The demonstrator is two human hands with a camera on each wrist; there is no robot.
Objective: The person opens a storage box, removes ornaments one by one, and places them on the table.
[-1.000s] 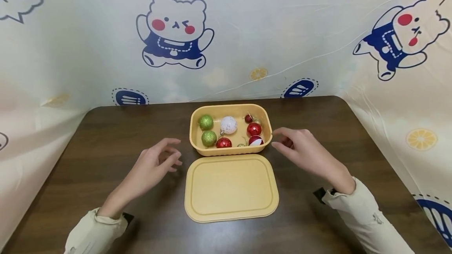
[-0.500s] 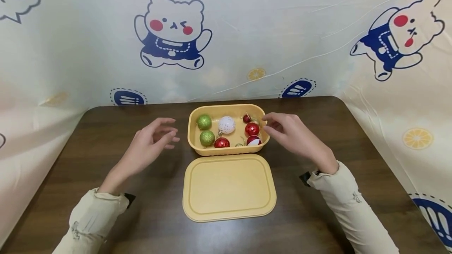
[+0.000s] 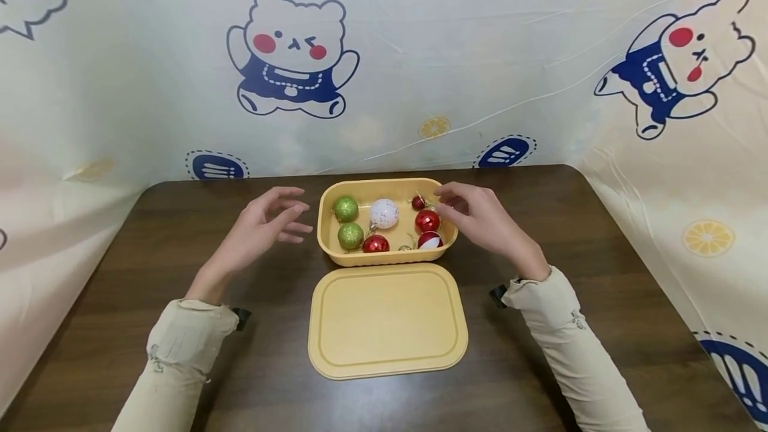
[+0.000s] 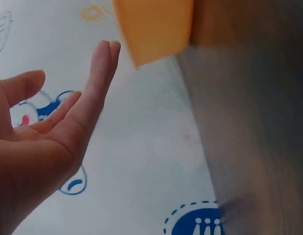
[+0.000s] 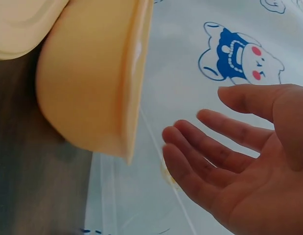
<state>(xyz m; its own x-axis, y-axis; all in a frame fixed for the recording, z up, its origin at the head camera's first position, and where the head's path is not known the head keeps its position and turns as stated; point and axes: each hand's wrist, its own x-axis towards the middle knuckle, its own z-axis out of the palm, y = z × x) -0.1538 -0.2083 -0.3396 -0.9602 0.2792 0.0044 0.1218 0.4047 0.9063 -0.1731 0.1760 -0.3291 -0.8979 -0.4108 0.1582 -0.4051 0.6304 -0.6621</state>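
A yellow plastic box (image 3: 387, 259) holds several Christmas baubles. Among them are a green glitter bauble (image 3: 345, 209), a white speckled bauble (image 3: 384, 213), a red bauble (image 3: 427, 221) and a red-and-white bauble (image 3: 430, 240). To the left of the box hovers my left hand (image 3: 261, 229), holding nothing, its fingers gently bent. My right hand (image 3: 483, 222) is also bare, with its fingertips over the box's right rim. In the right wrist view that hand (image 5: 239, 166) hangs apart from the box wall (image 5: 87, 83).
A matching yellow lid (image 3: 387, 322) lies flat on the dark wooden table (image 3: 132, 325), just in front of the box. Behind the table and along its sides hangs a pale cloth (image 3: 408, 52) printed with cartoon bears.
My right hand has moved leftward and forward, from beside the box to over its right rim. My left hand has moved forward, nearer the box's left side. Box and lid stay put.
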